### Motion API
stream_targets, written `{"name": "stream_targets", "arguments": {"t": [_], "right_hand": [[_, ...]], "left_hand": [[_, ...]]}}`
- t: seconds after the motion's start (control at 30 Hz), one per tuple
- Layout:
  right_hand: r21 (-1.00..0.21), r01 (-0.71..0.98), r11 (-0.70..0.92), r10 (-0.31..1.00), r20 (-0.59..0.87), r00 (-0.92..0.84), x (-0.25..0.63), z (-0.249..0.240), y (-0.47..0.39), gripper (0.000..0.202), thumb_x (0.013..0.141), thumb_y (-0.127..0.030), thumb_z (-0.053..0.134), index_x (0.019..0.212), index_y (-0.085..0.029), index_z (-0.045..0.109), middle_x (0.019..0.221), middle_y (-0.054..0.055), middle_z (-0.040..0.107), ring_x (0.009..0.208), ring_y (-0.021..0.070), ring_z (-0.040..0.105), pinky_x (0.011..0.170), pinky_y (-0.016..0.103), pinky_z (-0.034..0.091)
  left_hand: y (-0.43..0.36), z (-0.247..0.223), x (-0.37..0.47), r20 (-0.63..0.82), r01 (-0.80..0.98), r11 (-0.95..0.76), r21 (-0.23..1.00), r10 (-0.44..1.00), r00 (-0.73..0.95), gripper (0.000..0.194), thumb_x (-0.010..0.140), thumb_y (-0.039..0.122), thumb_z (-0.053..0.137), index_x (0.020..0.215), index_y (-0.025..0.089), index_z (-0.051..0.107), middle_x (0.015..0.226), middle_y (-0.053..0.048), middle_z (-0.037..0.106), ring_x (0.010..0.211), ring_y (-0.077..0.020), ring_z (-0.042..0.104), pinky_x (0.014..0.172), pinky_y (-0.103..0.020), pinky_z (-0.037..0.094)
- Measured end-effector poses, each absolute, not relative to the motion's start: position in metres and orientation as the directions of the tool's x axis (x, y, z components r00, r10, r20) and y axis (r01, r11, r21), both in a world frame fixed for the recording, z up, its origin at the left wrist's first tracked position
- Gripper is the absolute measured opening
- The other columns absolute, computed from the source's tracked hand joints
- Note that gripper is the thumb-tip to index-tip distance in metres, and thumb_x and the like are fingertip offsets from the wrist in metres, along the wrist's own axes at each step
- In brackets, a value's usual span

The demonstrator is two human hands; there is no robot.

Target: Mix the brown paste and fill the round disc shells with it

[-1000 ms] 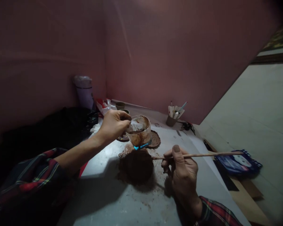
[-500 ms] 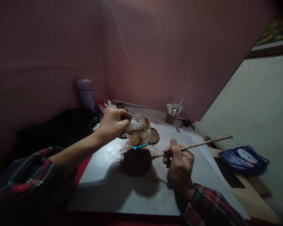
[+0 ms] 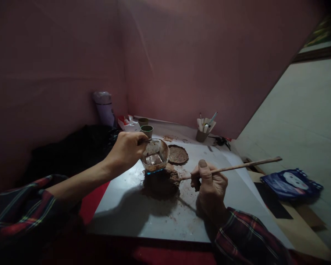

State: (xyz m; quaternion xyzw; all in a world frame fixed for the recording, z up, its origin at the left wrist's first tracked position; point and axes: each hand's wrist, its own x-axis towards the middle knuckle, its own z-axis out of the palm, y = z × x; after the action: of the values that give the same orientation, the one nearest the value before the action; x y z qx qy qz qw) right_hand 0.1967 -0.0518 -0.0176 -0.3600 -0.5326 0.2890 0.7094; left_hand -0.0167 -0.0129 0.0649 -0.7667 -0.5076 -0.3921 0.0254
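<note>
My left hand pinches the rim of a clear, brown-smeared plastic tub and holds it tilted in the air. Some liquid shows inside it. Below the tub lies a dark brown round mass, wet-looking and partly in shadow. Between the thumb and fingers of my right hand is a thin brush-like stick, coated in brown. Its tip reaches the right edge of the brown mass. A second flat brown disc with a raised rim lies just behind.
A white board with brown smears covers the table. Two small cups stand behind my left hand. At the back, a pot holds several sticks. A blue painted pouch lies right; black plastic is heaped left.
The tub has moved slightly left and tips more toward me, uncovering the rear disc and a cup. My right hand stays nearly in place with the stick's tip at the mass.
</note>
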Motion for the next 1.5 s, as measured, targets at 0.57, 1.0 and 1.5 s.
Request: {"name": "stream_targets", "arguments": {"t": [0.57,1.0,1.5], "right_hand": [[-0.797,0.023,0.604,0.771,0.591,0.236,0.196,-0.021,-0.053,0.033,0.09,-0.03,0.052,0.06,-0.017,0.057,0.044,-0.005,0.046,0.04,0.0073,0.042,0.039,0.021,0.032],[-0.803,0.107,0.587,0.772,0.594,0.227,0.194,-0.015,-0.058,0.039,0.09,-0.036,0.051,0.056,-0.018,0.056,0.042,-0.005,0.043,0.038,0.0079,0.04,0.038,0.022,0.03],[-0.786,0.126,0.605,0.761,0.618,0.2,0.193,-0.015,-0.059,0.04,0.09,-0.035,0.05,0.054,-0.018,0.054,0.042,-0.005,0.043,0.039,0.0079,0.04,0.04,0.022,0.031]], "left_hand": [[-0.013,0.068,-0.014,0.531,0.768,-0.434,0.471,0.835,0.146,0.021,0.07,0.014,0.054,0.075,0.012,0.074,0.064,-0.005,0.071,0.056,-0.0145,0.062,0.051,-0.021,0.045],[-0.005,0.068,-0.013,0.388,0.671,-0.331,0.663,0.919,0.071,0.023,0.063,0.01,0.052,0.072,0.012,0.072,0.049,-0.002,0.063,0.035,-0.011,0.052,0.033,-0.019,0.039],[-0.007,0.077,-0.011,0.32,0.599,-0.279,0.751,0.947,0.04,0.022,0.059,0.007,0.051,0.068,0.011,0.07,0.043,0.0,0.059,0.031,-0.0098,0.05,0.029,-0.018,0.038]]}}
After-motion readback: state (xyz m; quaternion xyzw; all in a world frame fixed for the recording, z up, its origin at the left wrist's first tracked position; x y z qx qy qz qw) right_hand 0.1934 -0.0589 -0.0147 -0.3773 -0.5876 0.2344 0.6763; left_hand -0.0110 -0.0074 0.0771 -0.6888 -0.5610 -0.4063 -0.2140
